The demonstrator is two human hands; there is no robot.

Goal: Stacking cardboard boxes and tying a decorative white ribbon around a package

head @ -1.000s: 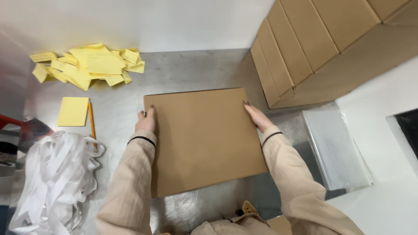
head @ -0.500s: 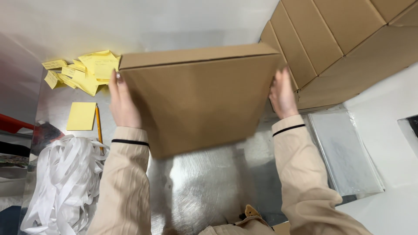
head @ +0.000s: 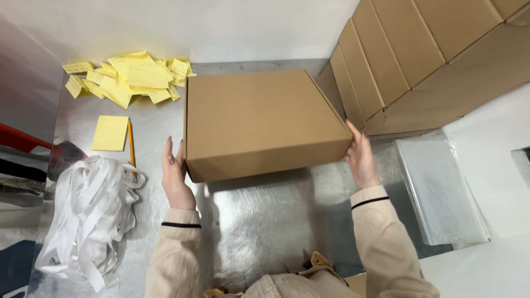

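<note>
Head view: a closed cardboard box [head: 259,124], seemingly stiff and light, is pressed between the flat, open left hand [head: 175,176] and right hand [head: 361,160], best gripped at its sides.

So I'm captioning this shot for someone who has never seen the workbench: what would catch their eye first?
First the closed brown cardboard box in the middle of the shiny metal table, held between the left hand and right hand at its near corners. Next, the heap of yellow sticky notes at the far left and the tangle of white paper strips at the near left. A row of flat cardboard boxes leans at the right.
</note>
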